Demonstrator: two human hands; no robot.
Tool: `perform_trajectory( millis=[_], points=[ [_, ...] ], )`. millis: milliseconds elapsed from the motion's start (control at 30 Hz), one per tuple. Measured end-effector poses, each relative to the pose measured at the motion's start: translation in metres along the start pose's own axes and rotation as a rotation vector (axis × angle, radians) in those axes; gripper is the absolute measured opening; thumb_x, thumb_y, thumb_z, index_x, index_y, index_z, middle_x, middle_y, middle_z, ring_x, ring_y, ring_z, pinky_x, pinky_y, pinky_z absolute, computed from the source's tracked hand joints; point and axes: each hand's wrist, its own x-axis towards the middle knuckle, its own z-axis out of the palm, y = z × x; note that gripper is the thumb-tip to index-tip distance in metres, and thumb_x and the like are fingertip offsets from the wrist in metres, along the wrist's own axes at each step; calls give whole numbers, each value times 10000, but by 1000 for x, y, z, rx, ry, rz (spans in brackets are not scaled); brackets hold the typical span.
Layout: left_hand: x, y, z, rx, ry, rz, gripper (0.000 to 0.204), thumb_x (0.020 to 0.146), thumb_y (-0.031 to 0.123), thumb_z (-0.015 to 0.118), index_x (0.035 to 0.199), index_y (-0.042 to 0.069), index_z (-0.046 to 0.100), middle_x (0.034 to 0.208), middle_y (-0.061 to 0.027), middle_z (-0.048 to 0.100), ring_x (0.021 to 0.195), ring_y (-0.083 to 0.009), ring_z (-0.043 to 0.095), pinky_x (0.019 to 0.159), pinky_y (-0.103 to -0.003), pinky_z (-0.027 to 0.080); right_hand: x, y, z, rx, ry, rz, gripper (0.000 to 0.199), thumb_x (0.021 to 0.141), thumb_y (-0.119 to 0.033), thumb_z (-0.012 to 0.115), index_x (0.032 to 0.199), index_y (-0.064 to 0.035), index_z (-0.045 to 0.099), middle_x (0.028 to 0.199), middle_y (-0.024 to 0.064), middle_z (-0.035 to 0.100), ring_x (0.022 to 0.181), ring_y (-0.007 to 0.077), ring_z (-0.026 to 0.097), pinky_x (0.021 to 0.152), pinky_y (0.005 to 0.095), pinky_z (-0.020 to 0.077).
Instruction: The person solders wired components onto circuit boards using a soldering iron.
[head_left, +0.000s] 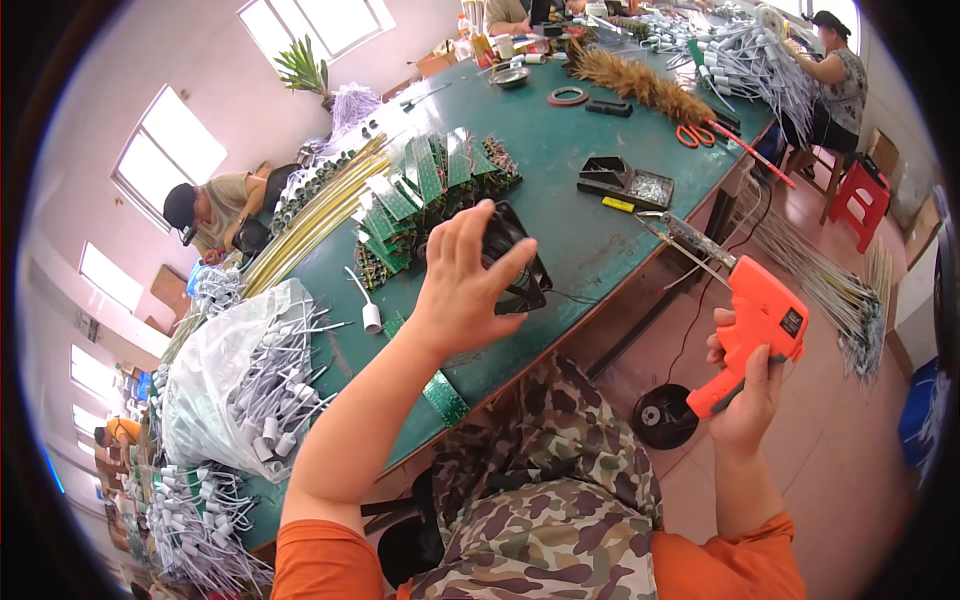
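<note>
Orange soldering gun [752, 330], at four o'clock off the green table [560, 190], is gripped by the right hand [745, 395]; the left hand [462, 285], fingers spread, touches the black fan [515, 262] at centre.

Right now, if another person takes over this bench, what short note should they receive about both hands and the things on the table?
Left hand: open, fingers spread over the black fan-like part at the near edge of the green table; whether it grips it cannot be told.
Right hand: closed on the handle of the orange soldering gun, held off the table over the floor, tip pointing toward the table.
Green circuit boards are stacked just behind the black part; one green board strip lies at the table edge.
Done: no finished joint can be seen.
Left: the soldering tip is not yet on any board.
</note>
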Motion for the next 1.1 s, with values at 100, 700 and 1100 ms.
perform_trajectory(
  millis=[100,700,1100],
  points=[
    [4,-10,17,94,115,252,787,572,265,895,1309,276,620,1513,-198,360,1389,-409,392,1113,-587,328,2,1,-1,-9,2,-38,474,1088,-369,471,1372,9,502,1235,172,666,901,189,631,777,337,516],
    [-24,-26,29,81,134,556,583,739,214,856,1290,282,677,1471,-170,422,1382,-382,439,1171,-605,322,-8,-12,-2,-2,-6,-24,502,1079,-381,491,1390,13,489,1251,170,657,910,177,622,773,331,507],
    [-12,163,-23,-1064,-634,-116,614,815,167,755,1329,-56,503,970,-215,666,894,-402,666,790,-457,537,-45,-15,49,81,-234,-157,606,1072,-473,503,1412,28,491,1396,220,589,1192,293,629,1002,419,493]
  ],
)
